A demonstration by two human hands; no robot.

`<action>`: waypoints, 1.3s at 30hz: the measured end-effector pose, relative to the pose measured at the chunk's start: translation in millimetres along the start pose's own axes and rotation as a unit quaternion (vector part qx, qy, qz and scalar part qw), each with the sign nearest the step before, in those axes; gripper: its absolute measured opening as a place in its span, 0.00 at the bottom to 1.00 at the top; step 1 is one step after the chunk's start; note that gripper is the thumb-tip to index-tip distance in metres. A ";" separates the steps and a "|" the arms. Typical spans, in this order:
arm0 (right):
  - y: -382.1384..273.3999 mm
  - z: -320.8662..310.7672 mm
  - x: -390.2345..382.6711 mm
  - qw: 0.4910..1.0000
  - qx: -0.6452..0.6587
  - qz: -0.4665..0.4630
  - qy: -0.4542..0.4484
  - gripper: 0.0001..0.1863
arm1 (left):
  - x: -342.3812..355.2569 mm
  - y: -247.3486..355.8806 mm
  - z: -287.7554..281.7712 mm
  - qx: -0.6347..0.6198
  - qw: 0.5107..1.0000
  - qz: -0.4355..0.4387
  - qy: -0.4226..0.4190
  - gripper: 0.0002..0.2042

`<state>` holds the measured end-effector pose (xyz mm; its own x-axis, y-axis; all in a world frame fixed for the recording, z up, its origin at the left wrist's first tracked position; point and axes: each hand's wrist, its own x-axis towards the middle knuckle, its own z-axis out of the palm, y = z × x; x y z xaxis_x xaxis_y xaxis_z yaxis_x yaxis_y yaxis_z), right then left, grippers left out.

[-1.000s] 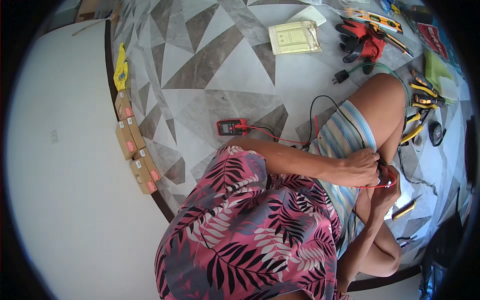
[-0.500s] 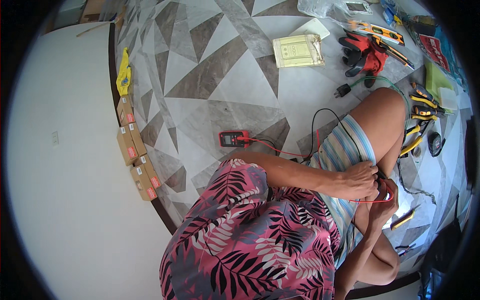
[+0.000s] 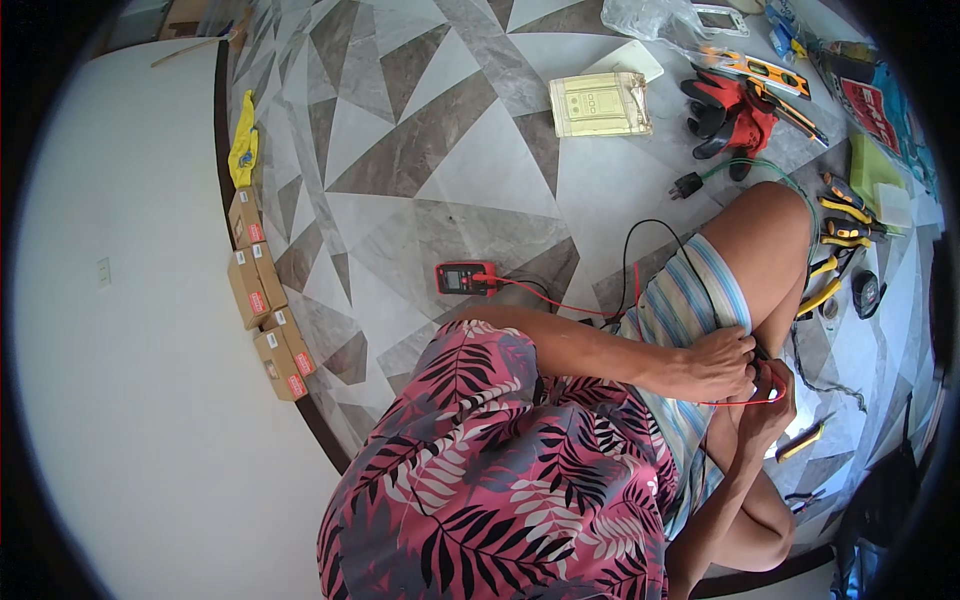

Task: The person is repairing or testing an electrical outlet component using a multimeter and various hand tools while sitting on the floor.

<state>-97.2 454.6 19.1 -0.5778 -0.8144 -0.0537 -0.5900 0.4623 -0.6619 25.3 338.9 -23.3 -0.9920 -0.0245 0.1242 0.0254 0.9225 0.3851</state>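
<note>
My left hand (image 3: 718,362) and my right hand (image 3: 768,402) are pressed together beside my bent knee (image 3: 775,215), over striped shorts. Both pinch a thin red test lead (image 3: 570,306) and a small dark part that my fingers mostly hide. The red lead and a black lead (image 3: 640,228) run across the floor to a red and black multimeter (image 3: 465,277), which lies on the tiles to the left. My left forearm crosses over my pink leaf-patterned shirt.
Several small cardboard boxes (image 3: 262,318) and a yellow cloth (image 3: 243,152) lie along the curved white wall. Red and black gloves (image 3: 728,112), a yellow spirit level (image 3: 760,68), yellow-handled pliers (image 3: 845,232), a black plug (image 3: 688,185) and a packaged plate (image 3: 598,104) sit on the patterned floor.
My hands stay together on the red lead by my knee. The view has shifted slightly; nothing was picked up or let go.
</note>
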 end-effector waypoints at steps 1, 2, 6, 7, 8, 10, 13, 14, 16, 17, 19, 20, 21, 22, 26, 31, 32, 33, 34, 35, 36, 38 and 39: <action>0.1 0.3 -0.3 1.000 -0.001 -0.001 0.000 0.05 | -0.2 0.1 0.9 0.000 1.000 0.000 0.001 0.11; 0.5 0.5 -0.6 1.000 0.000 -0.003 0.001 0.05 | -0.2 0.4 2.6 0.002 1.000 -0.001 0.005 0.11; -0.9 1.3 0.5 1.000 0.003 -0.007 0.006 0.04 | -0.3 1.4 3.6 0.008 1.000 -0.002 0.014 0.11; 0.4 1.4 0.2 1.000 0.002 -0.006 0.007 0.04 | 0.1 0.9 0.8 0.008 1.000 -0.001 0.015 0.11; 2.5 1.9 -0.5 1.000 0.003 -0.002 0.007 0.04 | 0.2 0.1 -4.6 0.006 1.000 0.002 0.012 0.11; 2.5 1.8 -0.1 1.000 0.003 0.002 0.007 0.04 | 0.6 -0.2 -7.1 0.003 1.000 0.004 0.010 0.11; -0.5 1.8 1.4 1.000 0.013 -0.024 0.008 0.04 | 0.1 0.2 -4.5 -0.002 1.000 -0.001 0.011 0.11; 1.4 3.1 0.8 1.000 0.017 -0.020 0.011 0.04 | 0.0 0.2 -3.1 -0.002 1.000 -0.003 0.011 0.11; 2.6 3.0 0.5 1.000 0.019 -0.015 0.014 0.04 | 0.4 0.8 -1.1 -0.003 1.000 -0.003 0.012 0.10; 2.5 2.3 0.5 1.000 0.008 -0.016 0.013 0.04 | 0.9 1.4 -0.4 0.001 1.000 -0.004 0.016 0.10; 3.2 1.7 0.2 1.000 -0.003 -0.017 0.013 0.04 | 1.5 1.6 -1.3 0.005 1.000 -0.005 0.020 0.10; 4.5 2.2 -0.1 1.000 -0.002 -0.015 0.015 0.04 | 1.2 1.1 -3.9 0.001 1.000 -0.002 0.013 0.10; 5.4 2.5 -0.6 1.000 -0.002 -0.012 0.017 0.04 | 0.9 0.6 -6.2 -0.003 1.000 0.001 0.006 0.10; 5.5 2.6 -1.1 1.000 -0.002 -0.013 0.017 0.04 | 0.6 0.2 -8.3 -0.003 1.000 0.000 0.006 0.10; 2.2 1.5 -2.4 1.000 0.022 0.015 0.002 0.06 | 1.2 0.3 -9.9 -0.012 1.000 0.004 0.002 0.10; 8.7 2.2 -3.2 1.000 0.024 0.020 -0.003 0.06 | 0.7 1.4 -4.4 -0.010 1.000 -0.007 0.008 0.10; 10.0 2.2 -3.7 0.999 0.029 0.024 -0.004 0.06 | 0.8 1.5 -4.7 -0.006 1.000 -0.006 0.012 0.10; 11.0 2.0 -4.2 0.999 0.035 0.027 -0.004 0.06 | 0.7 1.5 -5.1 -0.003 1.000 -0.005 0.015 0.10; 10.6 1.8 -4.0 0.999 0.035 0.027 -0.004 0.06 | 0.6 1.2 -5.7 -0.003 1.000 -0.005 0.015 0.10; 9.8 1.7 -3.4 1.000 0.028 0.015 -0.001 0.07 | 0.7 0.8 -6.7 -0.005 1.000 -0.001 0.011 0.10; 9.4 1.6 -3.1 1.000 0.021 0.003 0.003 0.07 | 0.8 0.4 -7.9 -0.007 1.000 0.002 0.008 0.10; 11.9 2.2 -4.5 1.000 0.018 0.008 0.004 0.07 | 0.9 -0.1 -11.8 -0.009 1.000 0.005 0.004 0.10; 13.0 2.3 -5.1 1.000 0.016 0.012 0.006 0.07 | 1.2 0.0 -12.6 -0.011 1.000 0.006 0.001 0.10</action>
<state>-100.6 463.9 9.1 -0.5979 -0.7992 -0.0616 -0.5574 0.4698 -0.6845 25.7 334.0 -11.7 -0.9912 -0.0143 0.1314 0.0402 0.9143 0.4030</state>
